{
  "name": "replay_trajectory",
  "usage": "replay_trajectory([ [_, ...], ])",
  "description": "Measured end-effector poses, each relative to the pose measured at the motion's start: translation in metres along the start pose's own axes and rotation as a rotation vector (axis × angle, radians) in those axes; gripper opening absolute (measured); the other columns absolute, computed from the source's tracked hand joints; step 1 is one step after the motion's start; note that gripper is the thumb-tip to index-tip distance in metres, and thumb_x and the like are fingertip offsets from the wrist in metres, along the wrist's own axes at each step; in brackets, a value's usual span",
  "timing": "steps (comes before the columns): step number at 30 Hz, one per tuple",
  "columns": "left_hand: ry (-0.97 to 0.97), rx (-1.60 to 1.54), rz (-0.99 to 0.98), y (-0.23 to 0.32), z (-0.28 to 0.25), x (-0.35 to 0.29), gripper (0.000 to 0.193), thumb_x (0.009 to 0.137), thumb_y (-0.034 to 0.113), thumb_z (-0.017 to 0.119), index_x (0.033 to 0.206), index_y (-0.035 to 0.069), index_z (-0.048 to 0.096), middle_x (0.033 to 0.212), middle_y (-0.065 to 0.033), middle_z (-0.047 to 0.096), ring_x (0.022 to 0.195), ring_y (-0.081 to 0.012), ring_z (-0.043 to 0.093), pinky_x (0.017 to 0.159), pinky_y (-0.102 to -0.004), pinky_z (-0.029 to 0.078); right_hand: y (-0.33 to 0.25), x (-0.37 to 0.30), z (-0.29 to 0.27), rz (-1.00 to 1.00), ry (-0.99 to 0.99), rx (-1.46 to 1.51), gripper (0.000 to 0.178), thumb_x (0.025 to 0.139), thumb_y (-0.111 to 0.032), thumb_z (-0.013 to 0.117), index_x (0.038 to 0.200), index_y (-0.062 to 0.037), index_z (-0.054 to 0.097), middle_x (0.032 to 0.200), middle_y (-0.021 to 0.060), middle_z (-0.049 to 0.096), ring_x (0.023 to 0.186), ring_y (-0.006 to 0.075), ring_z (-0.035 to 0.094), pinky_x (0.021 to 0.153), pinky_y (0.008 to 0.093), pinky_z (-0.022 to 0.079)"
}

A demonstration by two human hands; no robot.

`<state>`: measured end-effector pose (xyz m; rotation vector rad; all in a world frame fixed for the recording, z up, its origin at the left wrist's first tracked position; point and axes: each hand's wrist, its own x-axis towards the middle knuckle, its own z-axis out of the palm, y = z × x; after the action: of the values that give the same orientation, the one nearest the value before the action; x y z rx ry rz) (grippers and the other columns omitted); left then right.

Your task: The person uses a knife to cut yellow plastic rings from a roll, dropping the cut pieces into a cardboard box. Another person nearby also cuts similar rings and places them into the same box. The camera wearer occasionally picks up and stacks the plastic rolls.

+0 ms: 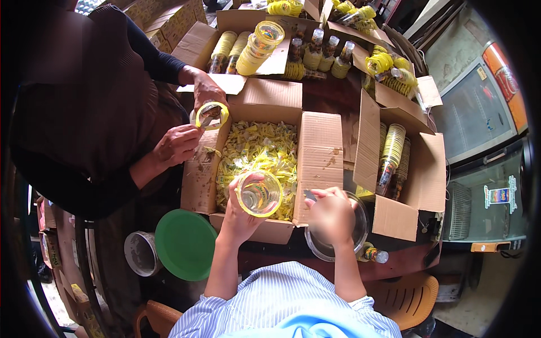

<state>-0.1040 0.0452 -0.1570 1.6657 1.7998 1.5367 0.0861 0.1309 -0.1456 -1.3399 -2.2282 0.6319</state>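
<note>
Near side: left hand is wrapped round a clear cup with a yellow rim, mouth tipped up toward the wearer, held over the near wall of the sachet box. Looks empty, but see-through, so not certain. Right hand is above the round bowl at the desk's near edge, fingers curled; it's blurred, so can't tell if it holds anything. Small bottle lies just right of the bowl, same edge. Green tub and white pail sit side by side off the near left corner.

Mid: yellow sachets fill much of that box. On the desk's left side, a co-worker holds a second cup with both hands. Toward the right edge, an open carton has tall cup stacks leaning inside.

Far edge: more stacks at the left, capped bottles with yellow rings round them in the middle, another loaded carton at the right.

Progress, my read: stacked cups look done; the two handheld ones aren't stacked yet. Plenty of sachets left, and these cartons are all unclosed.
</note>
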Motion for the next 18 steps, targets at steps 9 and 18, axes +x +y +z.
replay_trajectory([
  [9,0.094,-0.063,-0.004,-0.006,0.011,-0.006,0.066,0.069,0.01,0.074,0.117,0.005,0.029,0.109,-0.0135,0.049,0.098,-0.0259,0.053,0.082,-0.0363,0.045,-0.052,0.01,0.023,-0.067,-0.007,0.435,0.016,0.078,-0.024,0.064,0.07,-0.0107,0.061,0.066,-0.0012,0.056,0.064,0.0126,0.053,0.069,0.0309,0.026],
  [18,0.078,-0.116,0.001,-0.005,0.005,-0.01,0.067,0.068,0.007,0.074,0.119,0.002,0.031,0.108,-0.0118,0.049,0.101,-0.0234,0.052,0.086,-0.035,0.043,-0.038,0.022,0.03,-0.09,0.156,0.519,0.011,0.079,-0.016,0.062,0.073,-0.0077,0.062,0.069,0.0023,0.058,0.065,0.0156,0.055,0.066,0.0301,0.03],
])
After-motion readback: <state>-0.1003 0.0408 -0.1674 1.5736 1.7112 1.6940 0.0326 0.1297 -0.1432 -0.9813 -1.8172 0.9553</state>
